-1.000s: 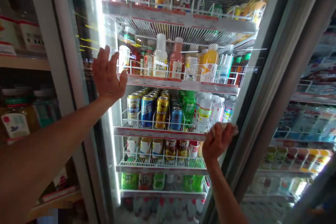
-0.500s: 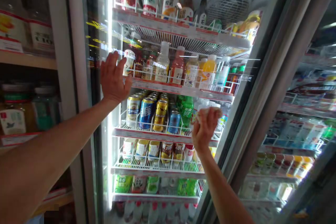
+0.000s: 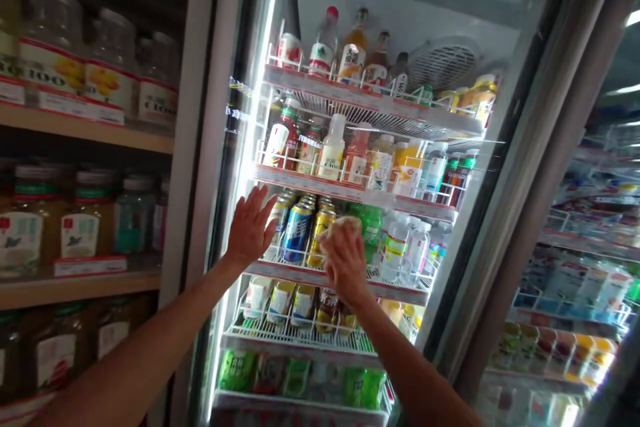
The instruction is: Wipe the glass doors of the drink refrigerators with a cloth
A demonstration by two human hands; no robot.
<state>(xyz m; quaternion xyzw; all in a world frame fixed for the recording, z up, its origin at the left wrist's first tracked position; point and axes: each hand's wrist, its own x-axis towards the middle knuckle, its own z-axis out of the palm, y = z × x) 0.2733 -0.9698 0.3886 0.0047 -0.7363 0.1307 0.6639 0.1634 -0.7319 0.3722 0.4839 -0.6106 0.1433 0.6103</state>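
Note:
My left hand (image 3: 250, 230), fingers spread, lies flat against the glass door (image 3: 445, 33) of a drinks fridge, near its lit left edge. My right hand (image 3: 347, 267) is pressed to the same pane, its fingers closed over a pale, crumpled cloth (image 3: 345, 225) that shows only in part. Behind the glass, level with both hands, stand a blue can (image 3: 297, 230), a gold can (image 3: 320, 233) and a green bottle (image 3: 371, 227). The right hand covers some of that shelf.
Wooden shelving (image 3: 90, 133) with bottled drinks stands to the left. A metal door frame (image 3: 520, 167) runs down the fridge's right side, with another stocked cooler (image 3: 570, 287) beyond. Bottles fill the upper wire shelves; packs (image 3: 237, 368) line the low one.
The right hand has swept left across the pane with the cloth, nearer the left hand. The left hand sits lower on the glass. The camera view has shifted, showing more left shelving.

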